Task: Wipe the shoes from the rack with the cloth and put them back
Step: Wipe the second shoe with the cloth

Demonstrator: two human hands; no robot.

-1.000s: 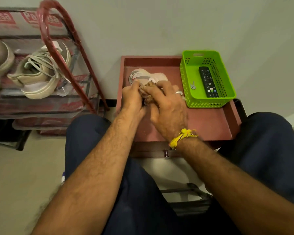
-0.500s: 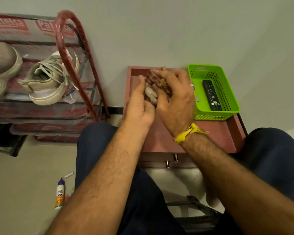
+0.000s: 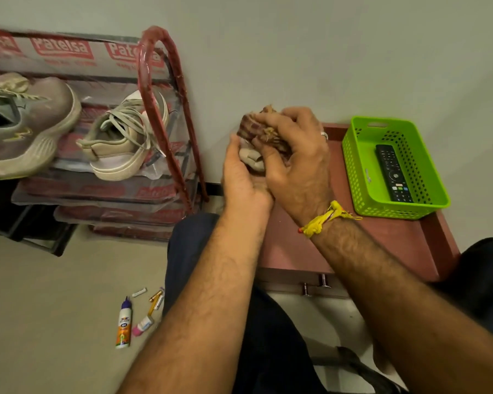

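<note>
- Head view: a second ago I was rubbing the small pale shoe [image 3: 252, 160] low on the red bench [image 3: 387, 240]; now I have it lifted clear of the bench, up against the wall.
- My left hand [image 3: 241, 177] cups the shoe from below, fingers curled round it.
- My right hand [image 3: 293, 155] grips the bunched reddish cloth [image 3: 251, 126] and presses it onto the shoe's upper end (most of the shoe is hidden between my palms).
- I judge this means the wipe is moving to another side, not finished.
- The rack [image 3: 165, 115] sits to my left with two sneakers [image 3: 120, 137] on its shelf; this shoe is not yet back there.
</note>
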